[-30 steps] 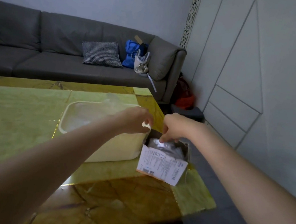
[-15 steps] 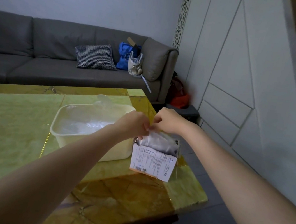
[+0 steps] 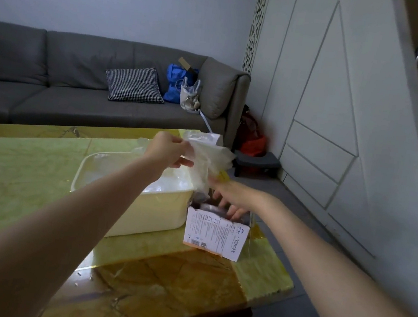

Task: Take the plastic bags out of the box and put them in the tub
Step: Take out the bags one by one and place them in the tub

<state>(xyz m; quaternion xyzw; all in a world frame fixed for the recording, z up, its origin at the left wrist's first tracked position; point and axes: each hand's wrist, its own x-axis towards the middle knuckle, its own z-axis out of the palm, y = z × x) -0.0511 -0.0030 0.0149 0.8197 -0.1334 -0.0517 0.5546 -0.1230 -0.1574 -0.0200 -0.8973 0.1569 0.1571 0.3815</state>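
Because the table [image 3: 14, 172] is glossy and the box [image 3: 215, 232] stands at its near right corner, just short of the edge, the main risk I see is the light carton tipping or sliding off if the next bag snags on the torn opening as it is pulled. The tub [image 3: 147, 211], cream and open-topped, sits just left of the box and touching or nearly touching it; clear plastic already lies inside it. The box shows more folded plastic in its mouth, so I judge the job partly done. The left hand [image 3: 167, 151] pinches a crumpled clear plastic bag [image 3: 208, 158] held above the tub's far right corner; it could drift outside the rim if released there. The right hand [image 3: 232, 197] reaches into the box, fingers loosely spread, gripping nothing I can see.
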